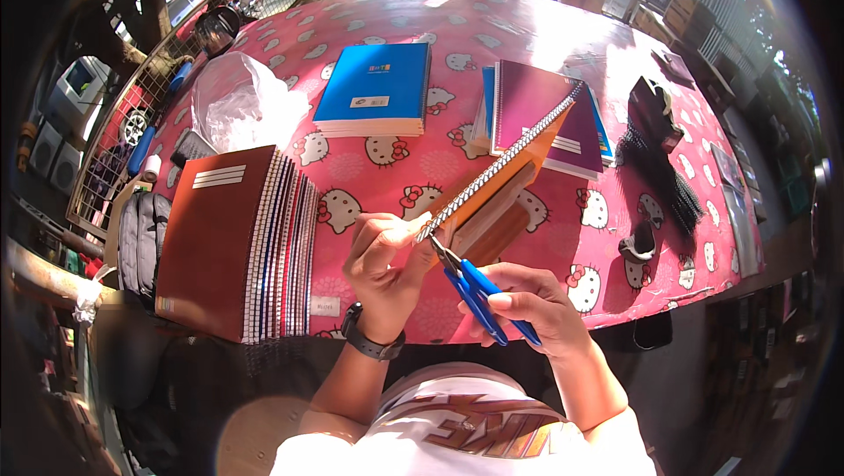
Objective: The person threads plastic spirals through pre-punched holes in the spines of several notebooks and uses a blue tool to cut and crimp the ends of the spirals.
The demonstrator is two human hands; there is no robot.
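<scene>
An orange spiral-bound notebook (503, 184) is tilted up in front of me, its white coil running from the near end up to the far right. My left hand (384, 258), wearing a dark wristwatch (373, 346), pinches the near end of the coil and the notebook's corner. In my right hand (538, 302) is a pair of blue-handled pliers (479, 294). The tips of the pliers meet the coil's near end beside my left fingers. Whether the jaws grip the wire is too small to tell.
Spiral notebooks (220, 234) with a brown cover on top form a tall stack on the left. Blue notebooks (374, 85) are piled farther back, beside a clear plastic bag (236, 94). Purple notebooks (527, 94) lie behind the orange one. Black coils (664, 181) sit at the right.
</scene>
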